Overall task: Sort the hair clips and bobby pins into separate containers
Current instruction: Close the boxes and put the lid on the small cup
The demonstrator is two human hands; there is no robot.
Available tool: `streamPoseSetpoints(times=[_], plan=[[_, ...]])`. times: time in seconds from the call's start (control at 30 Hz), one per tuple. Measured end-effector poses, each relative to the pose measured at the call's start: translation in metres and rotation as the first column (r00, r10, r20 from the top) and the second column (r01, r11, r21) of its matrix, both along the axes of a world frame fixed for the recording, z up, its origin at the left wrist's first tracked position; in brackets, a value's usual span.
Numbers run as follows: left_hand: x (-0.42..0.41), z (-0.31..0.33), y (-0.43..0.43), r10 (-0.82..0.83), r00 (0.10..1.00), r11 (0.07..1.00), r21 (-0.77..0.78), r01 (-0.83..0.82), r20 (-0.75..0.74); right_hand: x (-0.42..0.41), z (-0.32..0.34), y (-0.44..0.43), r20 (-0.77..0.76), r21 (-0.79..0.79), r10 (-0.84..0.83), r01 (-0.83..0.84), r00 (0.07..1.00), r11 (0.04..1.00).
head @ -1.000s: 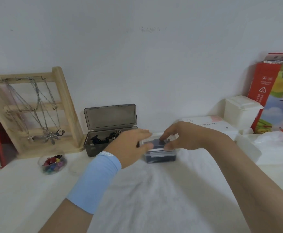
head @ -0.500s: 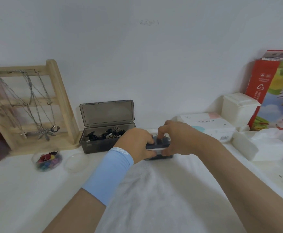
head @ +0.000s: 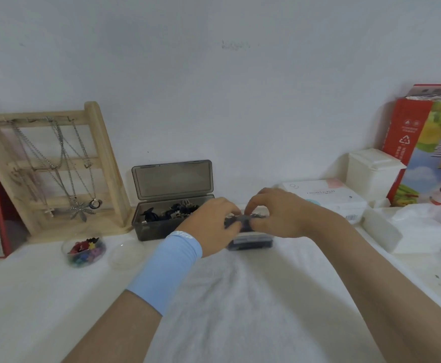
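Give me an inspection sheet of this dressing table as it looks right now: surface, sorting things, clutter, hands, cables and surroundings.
Surface: wrinkled white cloth.
Job's things: grey box, lid up, dark clips inside; small clear box under the hands; round dish of coloured clips; clear lid beside it.
Clutter: tissue pack, white tub and red carton at right.
Hands: left hand and right hand both pinch a dark bundle above the small clear box; clips or pins, cannot tell.
Cables: nothing seen.
Surroundings: wooden stand with necklaces at left; white wall behind.
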State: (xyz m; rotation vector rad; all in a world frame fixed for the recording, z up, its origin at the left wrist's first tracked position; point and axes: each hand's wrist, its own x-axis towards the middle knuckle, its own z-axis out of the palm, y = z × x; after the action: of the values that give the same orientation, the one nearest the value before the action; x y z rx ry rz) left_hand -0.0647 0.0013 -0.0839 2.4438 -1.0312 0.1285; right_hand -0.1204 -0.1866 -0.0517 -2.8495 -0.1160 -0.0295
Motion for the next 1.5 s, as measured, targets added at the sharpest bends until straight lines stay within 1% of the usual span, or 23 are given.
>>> streamPoseSetpoints(times=[0.07, 0.13, 0.23, 0.3, 0.33, 0.43, 0.53, 0.63, 0.7, 0.77, 0.83, 0.87, 0.93, 1.03, 1.13, 1.27, 1.37, 1.43, 1.5], plan=[[0.007, 0.006, 0.011, 0.068, 0.998, 0.993, -0.096, -0.066, 0.016, 0.004, 0.0, 0.006, 0.077, 0.108, -0.022, 0.013, 0.997, 0.994], [0.021, 0.016, 0.027, 0.177, 0.982, 0.973, -0.16, -0.164, 0.07, 0.013, 0.004, 0.018, 0.162, 0.167, -0.041, 0.014, 0.986, 0.986], [0.044, 0.032, 0.052, 0.341, 0.921, 0.937, -0.141, -0.319, 0.186, 0.039, 0.011, 0.038, 0.227, 0.175, -0.032, -0.009, 0.973, 0.985], [0.057, 0.039, 0.065, 0.406, 0.876, 0.913, -0.089, -0.397, 0.26, 0.057, 0.017, 0.052, 0.264, 0.123, -0.004, -0.029, 0.964, 0.992], [0.063, 0.04, 0.07, 0.429, 0.859, 0.9, -0.054, -0.432, 0.28, 0.066, 0.02, 0.059, 0.29, 0.069, 0.012, -0.033, 0.957, 0.997], [0.077, 0.039, 0.084, 0.477, 0.833, 0.858, 0.055, -0.511, 0.28, 0.087, 0.024, 0.078, 0.365, -0.167, 0.092, -0.032, 0.926, 0.985], [0.083, 0.035, 0.092, 0.464, 0.825, 0.839, 0.138, -0.526, 0.323, 0.099, 0.024, 0.09, 0.372, -0.313, 0.13, -0.008, 0.919, 0.95], [0.079, 0.04, 0.098, 0.423, 0.824, 0.86, 0.118, -0.496, 0.377, 0.1, 0.024, 0.093, 0.43, -0.392, 0.149, 0.036, 0.89, 0.919], [0.073, 0.045, 0.104, 0.381, 0.839, 0.88, 0.126, -0.458, 0.389, 0.096, 0.023, 0.094, 0.452, -0.363, 0.168, 0.009, 0.876, 0.932], [0.067, 0.044, 0.11, 0.325, 0.893, 0.906, 0.167, -0.388, 0.311, 0.09, 0.022, 0.094, 0.367, -0.261, 0.167, -0.071, 0.915, 0.963], [0.06, 0.035, 0.117, 0.294, 0.94, 0.932, 0.168, -0.322, 0.174, 0.084, 0.016, 0.095, 0.224, -0.132, 0.171, -0.144, 0.959, 0.981], [0.057, 0.029, 0.121, 0.284, 0.952, 0.941, 0.156, -0.3, 0.118, 0.08, 0.011, 0.097, 0.178, -0.105, 0.188, -0.171, 0.966, 0.98], [0.052, 0.016, 0.126, 0.264, 0.962, 0.948, 0.162, -0.273, 0.074, 0.073, -0.003, 0.1, 0.123, -0.101, 0.215, -0.203, 0.969, 0.974], [0.043, 0.001, 0.132, 0.234, 0.966, 0.945, 0.208, -0.252, 0.111, 0.067, -0.017, 0.104, 0.078, -0.155, 0.221, -0.207, 0.972, 0.966], [0.04, -0.007, 0.133, 0.203, 0.966, 0.937, 0.255, -0.239, 0.159, 0.068, -0.018, 0.107, 0.032, -0.239, 0.198, -0.185, 0.98, 0.953], [0.046, -0.005, 0.132, 0.166, 0.967, 0.909, 0.35, -0.226, 0.193, 0.077, -0.01, 0.113, -0.075, -0.369, 0.18, -0.195, 0.981, 0.909], [0.054, -0.003, 0.131, 0.14, 0.962, 0.869, 0.437, -0.232, 0.233, 0.081, -0.005, 0.119, -0.149, -0.456, 0.158, -0.209, 0.976, 0.865], [0.057, 0.0, 0.128, 0.139, 0.964, 0.851, 0.471, -0.233, 0.225, 0.082, -0.009, 0.121, -0.106, -0.466, 0.155, -0.187, 0.982, 0.865], [0.057, 0.003, 0.127, 0.153, 0.968, 0.853, 0.469, -0.231, 0.2, 0.077, -0.014, 0.118, -0.022, -0.402, 0.158, -0.153, 0.987, 0.903]])
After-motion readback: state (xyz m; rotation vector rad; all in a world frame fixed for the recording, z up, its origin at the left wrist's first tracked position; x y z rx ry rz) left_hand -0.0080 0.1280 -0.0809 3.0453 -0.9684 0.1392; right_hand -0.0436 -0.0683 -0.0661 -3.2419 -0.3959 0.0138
